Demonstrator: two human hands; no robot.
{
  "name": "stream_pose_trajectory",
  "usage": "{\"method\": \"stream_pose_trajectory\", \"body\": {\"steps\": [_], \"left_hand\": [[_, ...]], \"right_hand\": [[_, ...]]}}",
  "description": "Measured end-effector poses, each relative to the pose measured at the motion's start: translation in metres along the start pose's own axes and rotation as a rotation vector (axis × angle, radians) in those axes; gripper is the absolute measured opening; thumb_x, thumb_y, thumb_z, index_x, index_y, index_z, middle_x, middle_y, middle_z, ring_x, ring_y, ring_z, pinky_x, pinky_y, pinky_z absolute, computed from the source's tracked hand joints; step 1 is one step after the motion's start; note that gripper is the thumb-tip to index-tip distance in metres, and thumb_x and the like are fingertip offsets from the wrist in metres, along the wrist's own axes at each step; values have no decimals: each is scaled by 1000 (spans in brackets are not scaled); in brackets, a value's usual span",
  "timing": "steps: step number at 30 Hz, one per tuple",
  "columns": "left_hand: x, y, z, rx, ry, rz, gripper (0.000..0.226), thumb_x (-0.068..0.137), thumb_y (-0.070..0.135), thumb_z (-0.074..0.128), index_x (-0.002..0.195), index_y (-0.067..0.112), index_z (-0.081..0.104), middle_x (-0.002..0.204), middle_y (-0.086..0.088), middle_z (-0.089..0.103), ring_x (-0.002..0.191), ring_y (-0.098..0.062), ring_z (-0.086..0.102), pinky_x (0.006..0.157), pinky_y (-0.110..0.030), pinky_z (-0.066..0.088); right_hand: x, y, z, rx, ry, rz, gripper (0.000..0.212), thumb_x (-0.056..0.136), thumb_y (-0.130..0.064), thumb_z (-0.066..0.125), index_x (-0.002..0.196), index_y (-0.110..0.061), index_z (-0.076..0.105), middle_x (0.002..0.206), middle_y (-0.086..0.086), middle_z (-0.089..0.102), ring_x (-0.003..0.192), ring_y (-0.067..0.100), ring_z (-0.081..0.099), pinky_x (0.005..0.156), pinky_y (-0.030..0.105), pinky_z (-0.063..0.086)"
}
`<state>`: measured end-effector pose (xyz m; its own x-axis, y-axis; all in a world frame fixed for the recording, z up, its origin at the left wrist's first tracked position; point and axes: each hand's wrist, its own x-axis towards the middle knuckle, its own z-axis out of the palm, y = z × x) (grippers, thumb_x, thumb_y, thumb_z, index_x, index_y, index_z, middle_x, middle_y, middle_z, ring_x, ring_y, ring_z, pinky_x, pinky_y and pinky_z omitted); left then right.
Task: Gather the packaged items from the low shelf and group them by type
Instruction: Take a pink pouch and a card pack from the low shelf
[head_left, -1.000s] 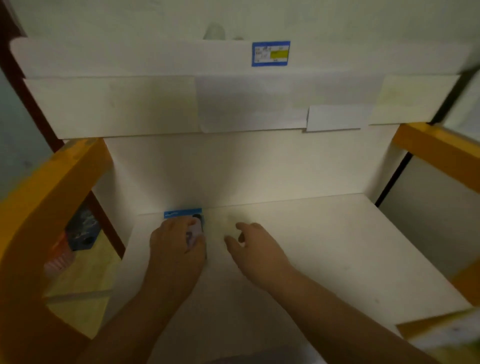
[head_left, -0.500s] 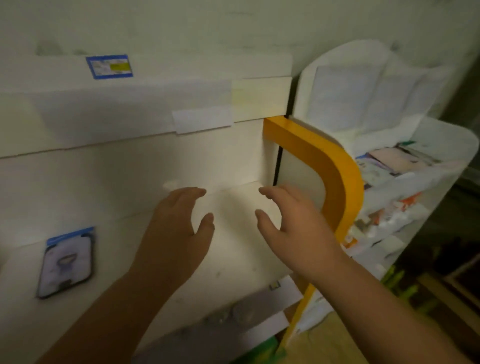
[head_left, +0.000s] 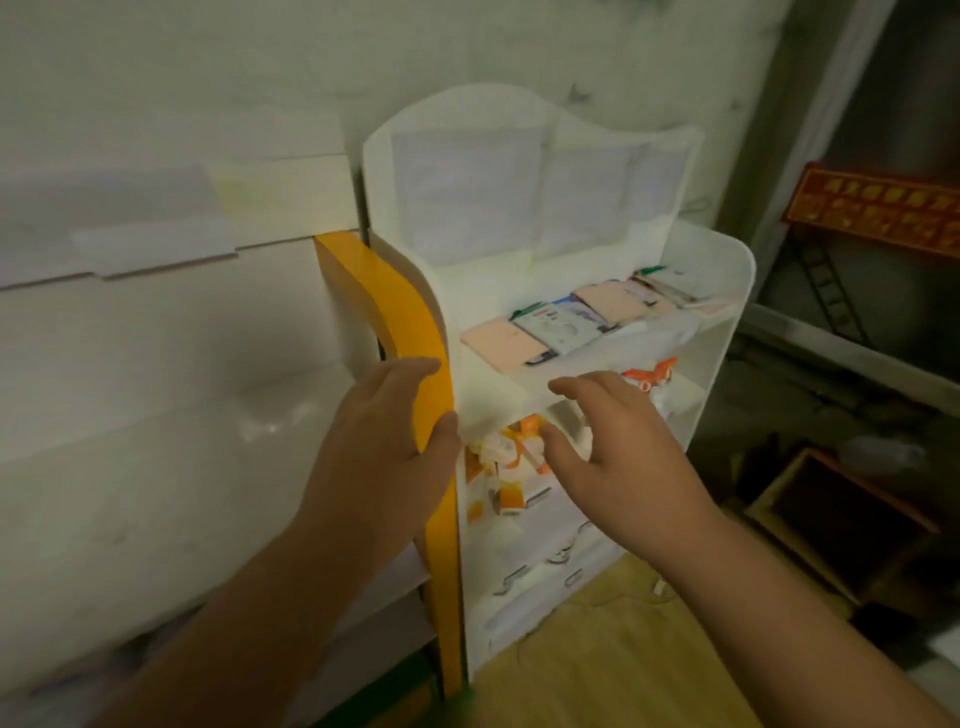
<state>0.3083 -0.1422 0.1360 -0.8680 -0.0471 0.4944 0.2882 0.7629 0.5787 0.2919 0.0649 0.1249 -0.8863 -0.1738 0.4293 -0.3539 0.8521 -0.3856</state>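
A white low shelf stands at centre right. Its top tier carries flat packaged items: a pink pack, a pale blue-white pack and another pink pack. Orange-and-white packets are crowded on a lower tier, and one orange-printed packet lies on the middle tier. My left hand hovers open in front of the orange side panel. My right hand is open with fingers spread, in front of the middle tier, holding nothing.
A white shelf board of the larger unit stretches to the left, with paper sheets taped on its back. A dark wooden box sits on the floor at right. A red-and-gold panel leans at the far right. The floor is yellowish.
My view has swung right, from the white board with the blue-topped package to the small shelf. My left hand let go of that package; both hands moved right, empty.
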Motion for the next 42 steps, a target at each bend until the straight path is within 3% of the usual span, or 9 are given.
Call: {"method": "stream_pose_trajectory", "body": {"steps": [5, 10, 18, 22, 27, 30, 34, 40, 42], "left_hand": [[6, 43, 53, -48, -70, -27, 49, 91, 32, 61, 136, 39, 43, 125, 23, 38, 112, -1, 43, 84, -14, 35], [30, 60, 98, -47, -127, -34, 49, 92, 33, 60, 138, 36, 41, 132, 17, 41, 116, -5, 43, 86, -19, 38], [100, 53, 180, -92, -170, -72, 50, 91, 30, 61, 137, 35, 41, 121, 21, 39, 108, 3, 36, 77, -7, 26], [142, 44, 213, -90, -154, -57, 50, 90, 29, 62, 136, 31, 43, 135, 11, 45, 117, -1, 37, 92, -15, 29], [182, 30, 238, -53, -136, -54, 48, 90, 29, 60, 136, 27, 45, 139, 7, 45, 131, -13, 39, 100, -22, 33], [192, 20, 243, -47, -122, -77, 45, 90, 29, 58, 133, 27, 47, 136, 7, 46, 128, -12, 41, 98, -21, 34], [197, 4, 254, -27, -105, -129, 47, 91, 28, 61, 136, 26, 46, 140, 9, 41, 130, -7, 35, 97, -12, 23], [211, -9, 269, 68, -109, -199, 56, 81, 38, 52, 134, 19, 53, 142, 0, 46, 131, -17, 39, 105, -23, 26], [219, -10, 271, 114, -102, -238, 58, 80, 39, 51, 135, 20, 52, 144, 1, 45, 134, -16, 35, 107, -21, 22]], "right_hand": [[-8, 59, -25, 20, -12, 59, 45, 94, -40, 55, 136, -24, 53, 131, -7, 54, 122, 14, 48, 97, 22, 35], [5, 99, -30, 21, -9, 83, 46, 94, -42, 54, 136, -24, 53, 131, -9, 54, 122, 11, 47, 98, 21, 35], [61, 160, -20, -44, -43, 84, 47, 95, -38, 56, 139, -24, 50, 135, -9, 52, 127, 10, 43, 100, 19, 31], [108, 188, -14, -70, -70, 83, 47, 94, -39, 56, 139, -27, 50, 133, -10, 51, 124, 9, 45, 99, 19, 34], [162, 214, 9, -83, -72, 90, 48, 95, -43, 53, 139, -28, 48, 139, -8, 49, 128, 12, 45, 105, 28, 38], [185, 225, 27, -39, -117, 100, 48, 94, -43, 53, 140, -28, 48, 139, -7, 49, 128, 14, 45, 107, 32, 40], [215, 244, 59, -61, -212, 115, 52, 94, -43, 52, 142, -26, 45, 142, -3, 48, 128, 17, 43, 106, 32, 37], [261, 267, 108, -121, -382, 161, 71, 85, -60, 59, 141, -21, 40, 139, 8, 47, 127, 29, 43, 100, 39, 42], [276, 272, 125, -89, -417, 172, 85, 78, -67, 60, 145, -21, 35, 142, 9, 46, 129, 29, 43, 102, 39, 42]]}}
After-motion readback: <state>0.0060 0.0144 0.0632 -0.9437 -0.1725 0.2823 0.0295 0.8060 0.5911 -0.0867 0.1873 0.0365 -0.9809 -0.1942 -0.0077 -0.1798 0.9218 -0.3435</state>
